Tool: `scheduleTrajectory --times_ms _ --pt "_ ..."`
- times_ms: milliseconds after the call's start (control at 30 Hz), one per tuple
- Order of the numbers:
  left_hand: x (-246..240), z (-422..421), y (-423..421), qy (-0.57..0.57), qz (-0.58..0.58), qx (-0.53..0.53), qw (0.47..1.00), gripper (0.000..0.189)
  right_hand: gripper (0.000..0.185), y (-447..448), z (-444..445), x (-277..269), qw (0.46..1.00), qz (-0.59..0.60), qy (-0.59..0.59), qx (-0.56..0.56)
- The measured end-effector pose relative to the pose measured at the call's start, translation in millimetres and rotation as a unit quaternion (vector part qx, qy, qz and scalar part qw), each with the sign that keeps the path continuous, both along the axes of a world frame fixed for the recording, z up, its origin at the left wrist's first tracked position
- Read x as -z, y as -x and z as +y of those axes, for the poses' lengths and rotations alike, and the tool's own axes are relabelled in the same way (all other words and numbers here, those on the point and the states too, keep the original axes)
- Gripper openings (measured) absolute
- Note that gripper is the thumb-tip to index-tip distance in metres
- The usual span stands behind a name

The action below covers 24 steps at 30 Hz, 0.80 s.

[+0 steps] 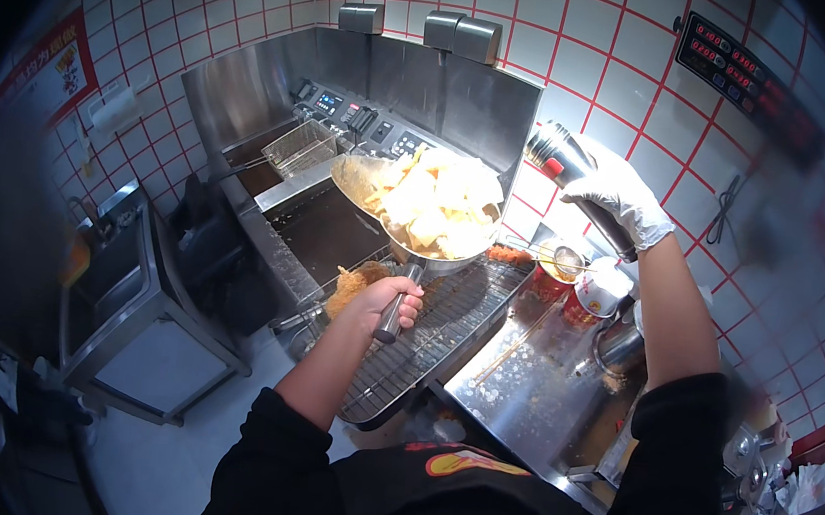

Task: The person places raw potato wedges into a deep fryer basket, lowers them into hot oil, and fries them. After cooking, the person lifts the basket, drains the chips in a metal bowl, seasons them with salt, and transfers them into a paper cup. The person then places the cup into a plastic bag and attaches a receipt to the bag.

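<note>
My bare left hand (398,307) grips the handle of a metal scoop (360,180) heaped with pale fried food (437,200), brightly lit, perhaps fries or chips. Up at the right, my right hand (619,196) in a whitish disposable glove holds a long metal shaker (559,156), tilted with its ridged end towards the upper left. The scoop is above a wire rack (435,328) on a tray. A breaded fried piece (357,285) lies on that rack beside my left forearm, and a reddish skewered piece (509,255) lies at its far right end.
A deep fryer (325,229) with a wire basket (299,148) stands beyond the rack. Right of the rack are red-and-white paper cups (554,272), a small strainer (569,260) and a steel worktop (513,374) with a thin stick. At the left stands a steel sink (115,287).
</note>
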State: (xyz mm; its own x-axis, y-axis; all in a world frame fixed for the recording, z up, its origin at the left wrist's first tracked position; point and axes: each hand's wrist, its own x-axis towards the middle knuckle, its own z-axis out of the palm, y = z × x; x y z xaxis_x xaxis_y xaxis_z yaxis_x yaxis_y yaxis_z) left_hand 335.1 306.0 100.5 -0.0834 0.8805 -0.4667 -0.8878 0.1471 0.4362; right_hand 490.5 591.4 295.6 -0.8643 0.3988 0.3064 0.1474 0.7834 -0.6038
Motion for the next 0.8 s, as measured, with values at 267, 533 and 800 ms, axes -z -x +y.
scheduleTrajectory --times_ms 267,533,800 --pt "4 -6 -13 -0.054 -0.037 0.055 0.996 0.004 0.069 16 -25 12 0.954 -0.127 -0.269 -0.025" --pt "-22 12 -55 -0.001 0.015 0.094 0.995 0.002 0.072 -3 -36 0 0.961 -0.168 -0.216 -0.027" --pt "-24 58 -122 -0.010 0.032 0.118 0.993 0.009 0.082 -125 12 8 0.963 -0.249 -0.047 0.088"
